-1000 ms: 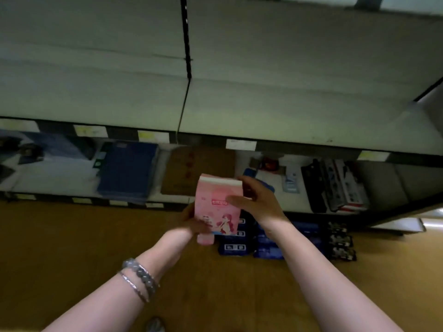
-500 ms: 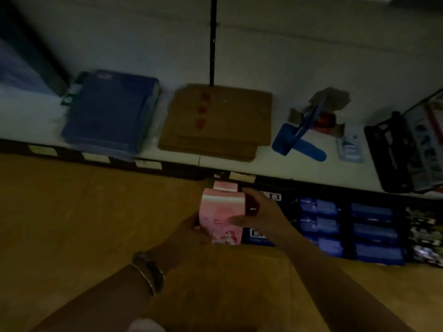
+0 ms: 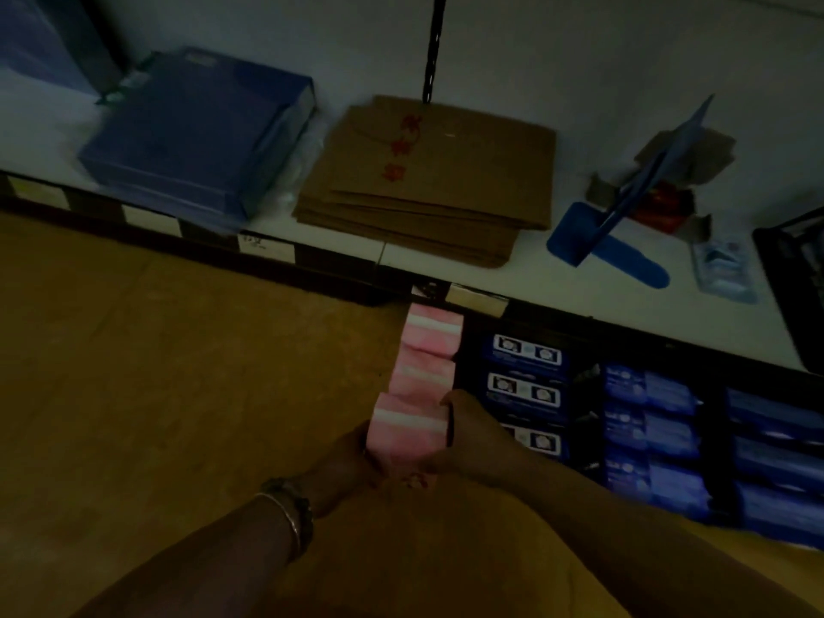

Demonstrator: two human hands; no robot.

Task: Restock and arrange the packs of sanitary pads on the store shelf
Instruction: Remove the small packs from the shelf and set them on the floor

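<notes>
A pink pack of sanitary pads [image 3: 408, 432] stands at the near end of a short row on the lowest shelf. Two more pink packs [image 3: 427, 356] line up behind it, toward the shelf lip. My left hand [image 3: 356, 459] grips the near pack's left side. My right hand [image 3: 468, 439] grips its right side, thumb at its top corner. To the right, dark blue packs [image 3: 526, 390] fill the neighbouring rows.
The white shelf above [image 3: 557, 278] carries a blue box [image 3: 196, 131], a stack of brown paper bags [image 3: 428, 180], a blue plastic stand [image 3: 611, 234] and a black basket [image 3: 798, 278]. The brown floor [image 3: 156, 394] spreads to the left. The scene is dim.
The view has tilted down to the lowest shelf. Both hands lowered the pink pack from chest height into the row behind the other pink packs.
</notes>
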